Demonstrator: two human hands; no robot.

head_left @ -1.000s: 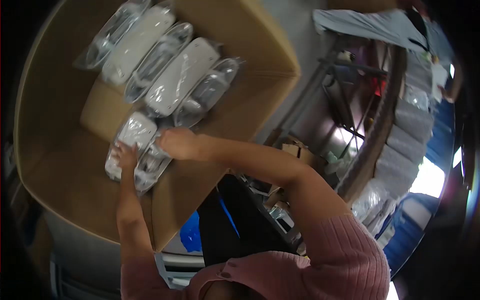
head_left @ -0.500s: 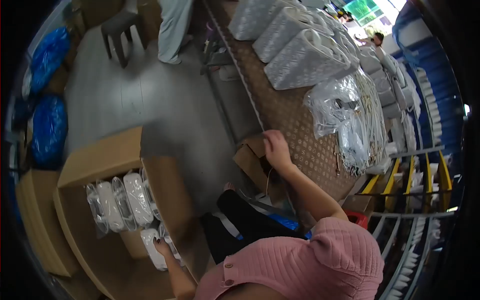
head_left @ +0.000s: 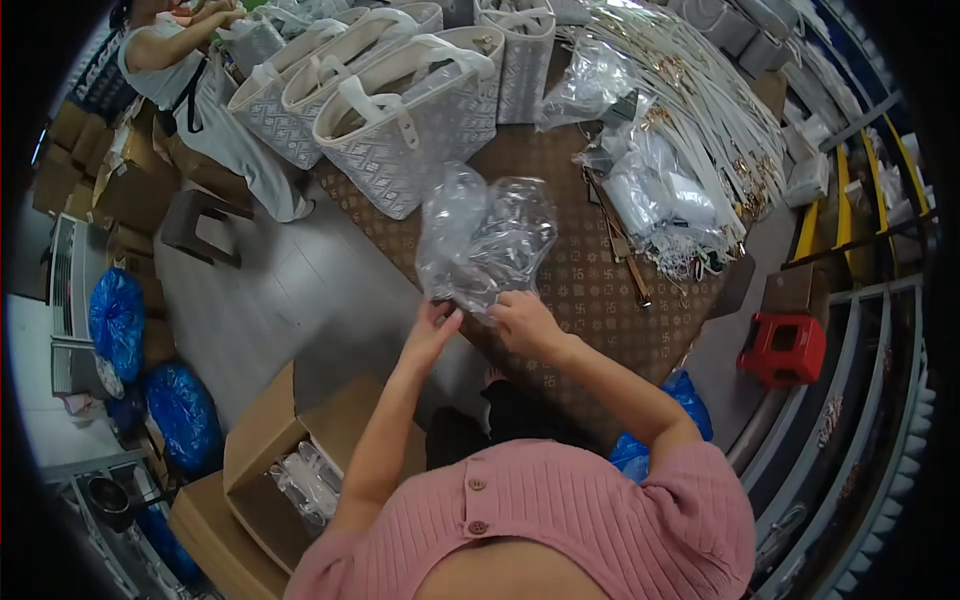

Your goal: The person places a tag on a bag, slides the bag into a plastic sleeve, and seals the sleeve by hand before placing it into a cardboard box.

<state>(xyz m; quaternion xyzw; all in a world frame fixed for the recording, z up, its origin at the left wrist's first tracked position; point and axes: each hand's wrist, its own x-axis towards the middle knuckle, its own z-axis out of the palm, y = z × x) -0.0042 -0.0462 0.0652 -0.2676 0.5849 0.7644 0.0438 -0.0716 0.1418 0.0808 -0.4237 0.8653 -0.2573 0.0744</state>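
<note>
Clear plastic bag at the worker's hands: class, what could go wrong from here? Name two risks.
The clear plastic bag looks thin and might tear where the right hand grips its near edge. It also lies close to the nearest tote, so it could snag there if pushed forward.

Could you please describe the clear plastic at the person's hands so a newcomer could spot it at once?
Find the brown patterned table, then the nearest pale handbag standing on it. The clear plastic is the crinkled, see-through piece in front of that handbag. Unlike the plastic packets lying to its right, it has the right hand gripping it and the left hand at its lower edge.
</note>
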